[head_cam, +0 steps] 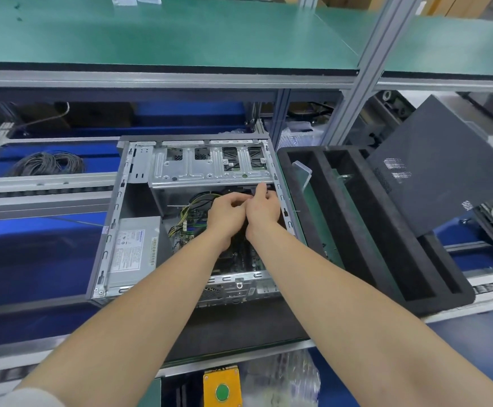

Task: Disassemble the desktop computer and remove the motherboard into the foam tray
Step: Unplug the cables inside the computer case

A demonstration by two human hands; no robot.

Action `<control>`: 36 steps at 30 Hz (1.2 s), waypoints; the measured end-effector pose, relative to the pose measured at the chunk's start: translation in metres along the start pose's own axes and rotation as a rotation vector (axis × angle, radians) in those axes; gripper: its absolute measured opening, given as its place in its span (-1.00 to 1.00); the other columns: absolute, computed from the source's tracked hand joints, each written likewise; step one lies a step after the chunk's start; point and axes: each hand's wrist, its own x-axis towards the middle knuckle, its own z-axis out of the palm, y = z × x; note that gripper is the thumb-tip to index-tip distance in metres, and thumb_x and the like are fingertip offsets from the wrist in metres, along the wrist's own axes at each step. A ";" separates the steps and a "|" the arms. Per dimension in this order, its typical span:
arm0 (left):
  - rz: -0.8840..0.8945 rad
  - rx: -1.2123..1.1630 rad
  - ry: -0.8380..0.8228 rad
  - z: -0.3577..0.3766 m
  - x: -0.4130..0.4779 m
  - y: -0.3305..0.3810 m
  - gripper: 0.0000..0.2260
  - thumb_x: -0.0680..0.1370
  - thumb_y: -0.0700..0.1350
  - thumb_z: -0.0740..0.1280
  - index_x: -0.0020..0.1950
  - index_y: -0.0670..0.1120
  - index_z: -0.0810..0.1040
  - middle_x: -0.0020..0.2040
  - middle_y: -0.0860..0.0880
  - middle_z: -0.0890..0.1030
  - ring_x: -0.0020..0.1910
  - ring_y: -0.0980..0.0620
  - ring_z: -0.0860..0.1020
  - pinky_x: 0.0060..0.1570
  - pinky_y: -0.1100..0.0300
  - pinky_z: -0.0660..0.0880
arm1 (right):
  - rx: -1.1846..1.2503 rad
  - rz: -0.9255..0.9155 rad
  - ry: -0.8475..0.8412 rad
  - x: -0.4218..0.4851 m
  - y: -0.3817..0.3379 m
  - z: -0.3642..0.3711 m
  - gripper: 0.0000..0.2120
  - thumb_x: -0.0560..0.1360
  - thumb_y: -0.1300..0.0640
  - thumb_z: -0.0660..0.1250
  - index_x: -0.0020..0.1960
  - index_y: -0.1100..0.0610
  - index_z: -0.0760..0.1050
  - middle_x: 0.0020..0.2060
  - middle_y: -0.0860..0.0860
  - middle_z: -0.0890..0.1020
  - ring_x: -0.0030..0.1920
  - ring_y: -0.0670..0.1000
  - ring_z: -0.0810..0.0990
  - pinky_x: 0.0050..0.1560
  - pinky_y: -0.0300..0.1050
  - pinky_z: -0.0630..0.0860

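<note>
The open desktop case lies on its side in the middle of the bench. Inside it the motherboard shows dark between my forearms, with yellow and black cables at its far left. My left hand and my right hand are together deep in the case, just under the silver drive cage. Their fingers are curled and pinched on something small and dark there; what it is I cannot make out. The black foam tray stands right of the case, with green boards in its slots.
A grey power supply fills the case's left side. The removed dark side panel leans over the tray's far right. A coil of cable lies far left. A yellow box with a green button sits at the near edge. A green shelf hangs overhead.
</note>
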 end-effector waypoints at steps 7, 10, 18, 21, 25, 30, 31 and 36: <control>0.002 -0.014 -0.015 0.000 0.004 -0.002 -0.88 0.57 -0.09 0.44 0.01 0.12 0.72 0.02 0.13 0.73 0.14 0.02 0.64 0.25 -0.12 0.56 | 0.007 0.024 -0.025 0.004 -0.002 0.000 -0.67 0.71 -0.06 0.13 -0.14 0.08 0.41 -0.11 0.09 0.60 -0.12 0.05 0.57 0.06 0.06 0.57; 0.008 -0.013 -0.016 -0.001 0.002 -0.003 -0.88 0.57 -0.08 0.44 0.02 0.13 0.72 0.01 0.12 0.73 0.13 0.03 0.64 0.25 -0.13 0.56 | 0.013 0.040 -0.036 0.005 -0.001 -0.001 -0.68 0.71 -0.05 0.13 -0.13 0.09 0.41 -0.10 0.09 0.60 -0.10 0.07 0.58 0.03 0.06 0.56; 0.025 0.009 -0.042 -0.002 -0.002 -0.003 -0.88 0.59 -0.10 0.42 0.03 0.10 0.71 0.01 0.06 0.72 0.11 -0.02 0.65 0.22 -0.16 0.57 | 0.040 0.037 -0.015 0.003 0.001 0.000 -0.71 0.69 -0.02 0.14 -0.14 0.09 0.42 -0.13 0.10 0.60 -0.13 0.08 0.58 -0.02 0.04 0.55; 0.042 0.023 -0.059 -0.002 -0.005 -0.002 -0.88 0.61 -0.13 0.39 0.06 0.07 0.69 0.01 0.02 0.72 0.10 -0.04 0.65 0.21 -0.16 0.58 | 0.029 0.026 -0.020 0.001 0.001 -0.002 -0.72 0.67 0.01 0.13 -0.14 0.11 0.41 -0.14 0.12 0.60 -0.12 0.11 0.58 0.00 0.06 0.56; 0.059 0.114 -0.052 -0.004 -0.010 0.008 -0.88 0.59 -0.10 0.37 0.02 0.08 0.69 -0.04 0.07 0.71 0.04 0.01 0.65 0.14 -0.07 0.60 | 0.019 0.027 -0.029 0.002 0.001 -0.004 -0.73 0.67 0.02 0.13 -0.15 0.13 0.38 -0.15 0.11 0.58 -0.15 0.09 0.54 -0.09 0.01 0.51; 0.497 0.952 0.374 -0.026 0.011 0.053 -0.84 0.51 0.02 0.31 0.05 0.15 0.63 -0.09 0.07 0.69 -0.06 -0.09 0.63 -0.18 0.10 0.41 | 0.037 0.038 -0.070 0.004 0.000 -0.006 -0.76 0.66 0.06 0.08 -0.14 0.10 0.36 -0.14 0.07 0.59 -0.27 0.04 0.38 -0.31 -0.12 0.28; 0.571 1.021 0.320 -0.030 0.021 0.062 -0.79 0.53 0.03 0.33 0.15 0.16 0.61 0.03 0.02 0.67 0.07 -0.11 0.60 -0.05 0.04 0.43 | 0.034 0.042 -0.078 0.004 0.000 -0.006 -0.76 0.67 0.06 0.07 -0.12 0.09 0.38 -0.09 0.07 0.63 -0.25 0.03 0.41 -0.29 -0.12 0.29; 0.450 1.228 -0.184 -0.022 0.061 0.062 -0.46 0.64 0.37 0.05 0.62 0.38 0.06 0.69 -0.05 0.02 0.66 -0.15 -0.03 0.53 -0.36 -0.06 | -0.023 0.030 -0.065 0.006 -0.004 -0.007 -0.61 0.73 -0.01 0.02 0.46 0.08 0.40 0.19 0.03 0.56 0.04 0.09 0.47 -0.03 -0.05 0.37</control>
